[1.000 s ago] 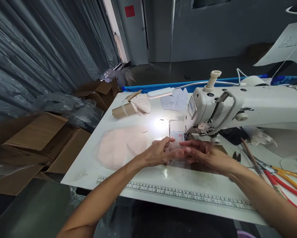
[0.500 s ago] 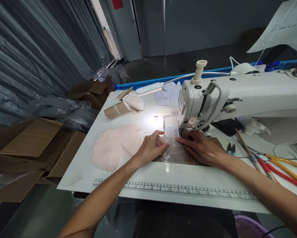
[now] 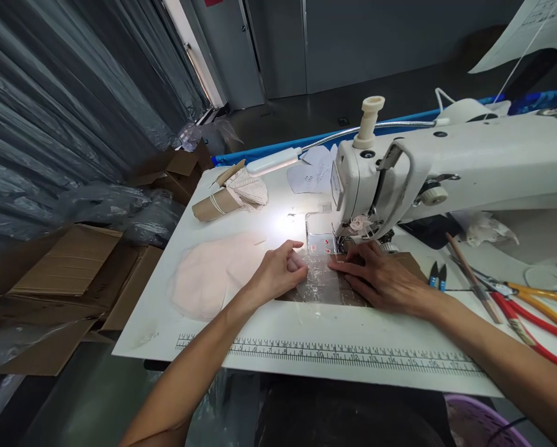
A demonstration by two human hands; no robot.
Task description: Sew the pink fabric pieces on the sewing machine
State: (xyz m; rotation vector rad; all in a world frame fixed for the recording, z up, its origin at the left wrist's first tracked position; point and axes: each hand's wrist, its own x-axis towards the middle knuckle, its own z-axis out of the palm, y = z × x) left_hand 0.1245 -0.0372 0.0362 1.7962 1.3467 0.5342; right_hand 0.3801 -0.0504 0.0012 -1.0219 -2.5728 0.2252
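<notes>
A white sewing machine [image 3: 446, 167] stands on the white table [image 3: 278, 335], its lamp lighting the needle plate. In front of the needle lies a thin, shiny, see-through piece of fabric [image 3: 322, 284]. My left hand [image 3: 280, 270] rests on the piece's left edge with its fingers curled and pinched. My right hand [image 3: 383, 279] lies flat on the right side of the piece, fingers stretched toward the presser foot.
A stack of pale pink fabric pieces [image 3: 210, 279] lies left of my hands. A cardboard roll with lace [image 3: 231, 195] sits at the back. Snips [image 3: 437, 275], a stick and red and yellow tools [image 3: 534, 316] lie to the right. Cardboard boxes [image 3: 68, 273] stand left of the table.
My hands were overlapped over the piece a second ago. They have since drawn apart and slid forward to the needle plate, the right hand flattening on the fabric.
</notes>
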